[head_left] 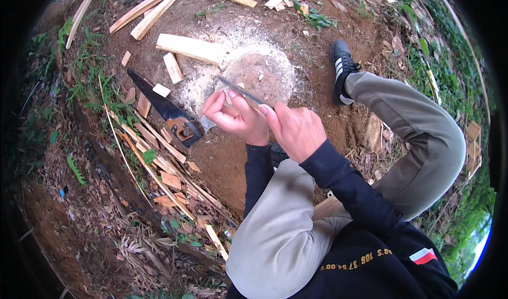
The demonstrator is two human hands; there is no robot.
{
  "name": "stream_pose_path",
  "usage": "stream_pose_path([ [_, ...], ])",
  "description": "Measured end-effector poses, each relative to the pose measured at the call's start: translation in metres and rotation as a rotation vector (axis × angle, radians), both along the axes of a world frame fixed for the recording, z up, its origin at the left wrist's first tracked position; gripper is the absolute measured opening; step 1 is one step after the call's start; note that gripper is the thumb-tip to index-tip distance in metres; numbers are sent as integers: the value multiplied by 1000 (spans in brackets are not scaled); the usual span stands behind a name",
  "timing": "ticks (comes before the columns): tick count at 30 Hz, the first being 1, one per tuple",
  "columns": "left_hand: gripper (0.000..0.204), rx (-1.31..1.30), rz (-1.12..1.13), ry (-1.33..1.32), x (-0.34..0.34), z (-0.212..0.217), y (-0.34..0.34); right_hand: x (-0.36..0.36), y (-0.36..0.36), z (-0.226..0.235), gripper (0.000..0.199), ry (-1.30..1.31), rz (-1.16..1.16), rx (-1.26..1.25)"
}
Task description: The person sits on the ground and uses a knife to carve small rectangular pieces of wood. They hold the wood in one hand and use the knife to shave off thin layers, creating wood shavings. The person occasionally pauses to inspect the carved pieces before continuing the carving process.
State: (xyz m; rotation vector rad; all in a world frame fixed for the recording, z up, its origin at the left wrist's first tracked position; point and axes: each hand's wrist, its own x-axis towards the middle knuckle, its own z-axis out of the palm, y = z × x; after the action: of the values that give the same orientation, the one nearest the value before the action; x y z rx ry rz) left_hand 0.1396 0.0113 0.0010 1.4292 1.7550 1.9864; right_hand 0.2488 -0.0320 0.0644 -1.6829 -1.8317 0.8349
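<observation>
My right hand is closed around the handle of a knife, its thumb along the blade's near end. The narrow grey blade points up and to the left, across the fingertips of my left hand. Those fingers are curled in a pinch, with a small pale piece between them, touching or close beside the blade. What the piece is made of is too small to tell. Both hands are above the ground, over the near side of a round, flat block dusted with pale sawdust.
A handsaw with a brown and black handle lies left of my hands. A thick wood piece lies beyond them, near a shorter offcut. Wood strips are piled at the left. My shoe stands on the soil at the right.
</observation>
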Motion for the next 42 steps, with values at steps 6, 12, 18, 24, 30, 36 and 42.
stream_pose_path([
  [6,13,-28,-1,-48,-8,-4,0,-8,12,-1,38,28,16,48],
  [12,17,12,15,166,6,-10,-4,1,20,-9,23,-312,178,286],
  [18,15,49,-60,216,9,-17,-1,27,21,-10,39,248,-77,-180],
  [24,9,29,-75,-73,-6,-2,2,20,3,-7,45,307,-70,-205],
  [30,9,33,-80,-112,-2,-2,5,12,-3,-6,41,329,-1,-97],
  [36,10,71,-86,-166,-3,-5,5,11,-4,-12,36,291,43,-69],
  [42,10,49,-84,-131,-5,-5,4,11,-3,-6,34,274,81,-25],
])
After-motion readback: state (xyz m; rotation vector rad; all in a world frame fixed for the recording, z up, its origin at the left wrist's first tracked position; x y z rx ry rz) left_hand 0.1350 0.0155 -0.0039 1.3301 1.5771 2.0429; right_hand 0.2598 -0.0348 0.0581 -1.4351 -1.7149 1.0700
